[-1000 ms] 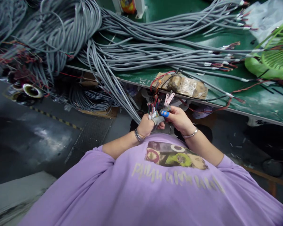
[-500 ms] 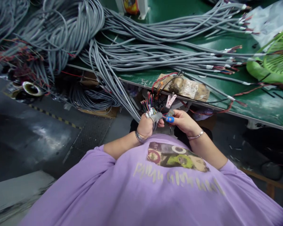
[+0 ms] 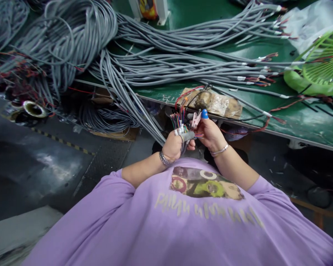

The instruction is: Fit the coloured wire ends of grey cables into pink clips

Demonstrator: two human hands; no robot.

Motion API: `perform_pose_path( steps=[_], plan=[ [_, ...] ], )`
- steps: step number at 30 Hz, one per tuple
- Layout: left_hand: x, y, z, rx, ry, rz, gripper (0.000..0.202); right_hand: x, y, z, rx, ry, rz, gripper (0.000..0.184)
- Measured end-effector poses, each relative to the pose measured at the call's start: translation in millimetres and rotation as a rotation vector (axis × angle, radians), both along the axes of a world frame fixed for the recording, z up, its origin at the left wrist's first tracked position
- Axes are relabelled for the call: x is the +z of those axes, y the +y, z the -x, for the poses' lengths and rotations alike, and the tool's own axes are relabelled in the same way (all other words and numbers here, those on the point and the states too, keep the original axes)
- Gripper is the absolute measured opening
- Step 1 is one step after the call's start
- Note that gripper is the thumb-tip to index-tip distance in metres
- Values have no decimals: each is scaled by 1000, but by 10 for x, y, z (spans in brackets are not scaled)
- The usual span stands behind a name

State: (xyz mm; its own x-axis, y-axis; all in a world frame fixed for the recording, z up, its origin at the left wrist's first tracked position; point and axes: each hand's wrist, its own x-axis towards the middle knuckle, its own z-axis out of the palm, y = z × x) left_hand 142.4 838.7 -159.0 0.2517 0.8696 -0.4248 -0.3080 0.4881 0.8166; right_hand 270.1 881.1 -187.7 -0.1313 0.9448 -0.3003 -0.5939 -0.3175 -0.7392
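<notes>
My left hand point(image 3: 172, 147) is closed around a bundle of grey cables point(image 3: 152, 127), whose stripped ends fan out above the fist as thin coloured wires point(image 3: 178, 119). A grey cot or tape covers a finger of this hand. From one cable end, red and blue wires point(image 3: 199, 136) point right toward my right hand point(image 3: 211, 135). That hand is open, its thumb in a blue finger cot point(image 3: 204, 113) raised apart from the fingers, which are partly hidden near the wires. Just beside the thumb is a pink clothes peg point(image 3: 195, 119) at the bench edge.
More grey cables point(image 3: 166, 68) lie across the green bench point(image 3: 155, 90), with large coils point(image 3: 80, 33) at the left. A taped cardboard piece point(image 3: 224, 103) sits at the bench edge. A green fan point(image 3: 326, 62) and a plastic bag point(image 3: 308, 26) stand at right.
My right hand has left its pinch at the wires; its thumb has lifted up and away from the fingers. The left hand keeps its hold on the cables. The view has shifted slightly.
</notes>
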Motion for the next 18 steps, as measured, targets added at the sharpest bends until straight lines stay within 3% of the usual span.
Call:
perform_pose_path(
  steps=[7, 18],
  plan=[
    [-36, 2, -1, -18, 32, 9, 42, -46, 27, 30, -91, -6, 9, 52],
    [55, -85, 48, -25, 38, -4, 45, 19, -65, -92, 107, 91, 67, 63]
  ],
)
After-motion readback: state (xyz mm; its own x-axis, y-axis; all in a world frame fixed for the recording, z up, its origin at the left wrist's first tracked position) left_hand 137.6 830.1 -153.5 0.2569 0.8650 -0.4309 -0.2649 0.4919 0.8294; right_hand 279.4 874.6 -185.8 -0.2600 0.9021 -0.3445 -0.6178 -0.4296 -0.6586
